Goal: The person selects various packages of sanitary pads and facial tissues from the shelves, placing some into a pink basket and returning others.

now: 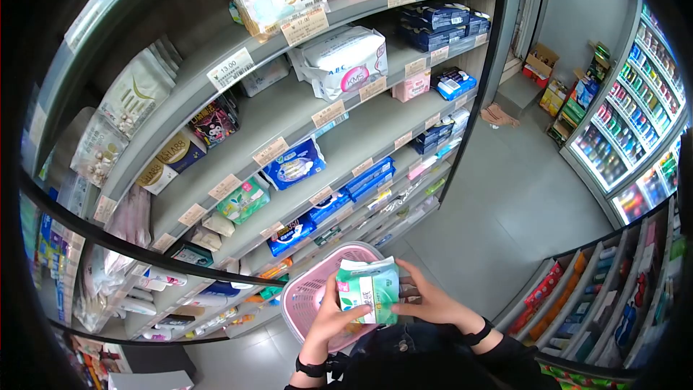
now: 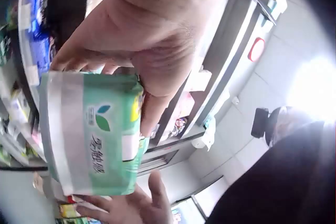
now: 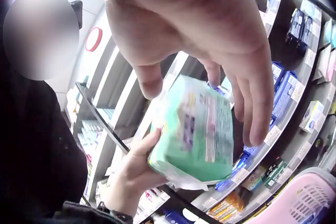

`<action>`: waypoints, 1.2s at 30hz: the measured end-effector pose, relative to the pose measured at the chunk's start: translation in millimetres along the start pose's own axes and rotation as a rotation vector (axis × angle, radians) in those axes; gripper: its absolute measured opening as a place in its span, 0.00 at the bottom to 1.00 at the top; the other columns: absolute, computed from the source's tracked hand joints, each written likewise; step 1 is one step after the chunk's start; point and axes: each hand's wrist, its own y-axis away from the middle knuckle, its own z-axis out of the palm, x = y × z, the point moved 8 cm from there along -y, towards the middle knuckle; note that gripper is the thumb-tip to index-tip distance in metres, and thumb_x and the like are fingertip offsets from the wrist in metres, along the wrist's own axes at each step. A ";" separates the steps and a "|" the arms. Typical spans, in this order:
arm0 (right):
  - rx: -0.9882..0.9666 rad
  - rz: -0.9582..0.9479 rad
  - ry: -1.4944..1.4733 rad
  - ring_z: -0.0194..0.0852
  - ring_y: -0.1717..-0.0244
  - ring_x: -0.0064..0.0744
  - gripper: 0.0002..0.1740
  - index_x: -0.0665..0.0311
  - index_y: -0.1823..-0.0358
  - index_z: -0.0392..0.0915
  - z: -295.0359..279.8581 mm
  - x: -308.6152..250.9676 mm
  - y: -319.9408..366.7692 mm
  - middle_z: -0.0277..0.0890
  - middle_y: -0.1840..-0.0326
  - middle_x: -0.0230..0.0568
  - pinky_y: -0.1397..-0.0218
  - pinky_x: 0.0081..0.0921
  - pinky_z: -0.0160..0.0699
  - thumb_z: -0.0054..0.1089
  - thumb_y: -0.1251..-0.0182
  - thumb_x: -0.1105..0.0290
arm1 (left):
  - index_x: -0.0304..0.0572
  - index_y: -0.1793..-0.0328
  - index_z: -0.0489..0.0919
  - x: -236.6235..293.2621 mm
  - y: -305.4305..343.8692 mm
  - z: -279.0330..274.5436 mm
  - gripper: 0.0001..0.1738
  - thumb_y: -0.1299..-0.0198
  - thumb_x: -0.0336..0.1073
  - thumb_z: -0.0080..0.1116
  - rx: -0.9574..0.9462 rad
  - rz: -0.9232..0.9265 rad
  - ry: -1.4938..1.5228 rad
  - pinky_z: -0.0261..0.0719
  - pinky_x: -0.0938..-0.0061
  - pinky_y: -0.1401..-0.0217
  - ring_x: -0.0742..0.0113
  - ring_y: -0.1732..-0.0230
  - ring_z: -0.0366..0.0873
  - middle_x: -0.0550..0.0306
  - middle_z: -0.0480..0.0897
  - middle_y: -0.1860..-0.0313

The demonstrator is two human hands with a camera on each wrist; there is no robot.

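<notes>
A green-and-white pack of sanitary pads [image 1: 369, 290] is held up over a pink basket [image 1: 290, 303] in the head view. My left hand [image 1: 332, 320] grips it from the left side, thumb across its front. In the left wrist view, two leaf shapes and dark lettering show on the pack [image 2: 107, 140]. My right hand [image 1: 434, 303] is at the other side, its thumb overlapping the front in the head view. From the right wrist, its fingers [image 3: 257, 113] look extended and spread beside the pack [image 3: 197, 134], not curled round it.
Curved store shelves [image 1: 289, 133] with sanitary products and price tags rise in front and to the left. Another shelf unit [image 1: 599, 296] stands at the right. Grey floor [image 1: 498, 180] runs between them toward a lit drinks fridge [image 1: 635, 101] and boxes [image 1: 538, 65].
</notes>
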 end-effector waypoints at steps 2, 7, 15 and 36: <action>0.060 -0.026 0.052 0.72 0.46 0.33 0.43 0.55 0.25 0.50 -11.6 12.2 1.9 0.68 0.41 0.47 0.47 0.29 0.76 0.67 0.37 0.66 | 0.40 0.29 0.55 23.1 -2.8 -19.6 0.52 0.59 0.27 0.77 0.075 0.114 -0.161 0.66 0.69 0.34 0.63 0.37 0.68 0.52 0.69 0.38; 0.085 0.014 0.014 0.74 0.44 0.31 0.31 0.62 0.31 0.61 -34.7 17.3 14.1 0.73 0.41 0.44 0.41 0.29 0.74 0.61 0.34 0.73 | 0.38 0.33 0.60 106.2 5.4 -85.3 0.50 0.66 0.21 0.74 0.458 0.455 -0.496 0.65 0.67 0.32 0.61 0.35 0.65 0.49 0.67 0.38; 0.177 0.022 0.001 0.75 0.50 0.25 0.25 0.64 0.35 0.67 -55.0 31.0 28.7 0.77 0.47 0.40 0.43 0.25 0.74 0.59 0.34 0.76 | 0.42 0.37 0.68 192.7 -11.3 -121.2 0.46 0.70 0.22 0.72 0.722 0.561 -1.301 0.54 0.54 0.27 0.42 0.37 0.64 0.46 0.72 0.42; 0.177 0.050 0.062 0.77 0.51 0.29 0.24 0.64 0.37 0.68 -56.6 45.6 8.5 0.78 0.51 0.44 0.47 0.28 0.77 0.60 0.33 0.71 | 0.50 0.32 0.71 172.3 -77.5 -163.0 0.51 0.72 0.32 0.78 0.678 0.453 -1.586 0.65 0.53 0.35 0.41 0.37 0.67 0.46 0.72 0.37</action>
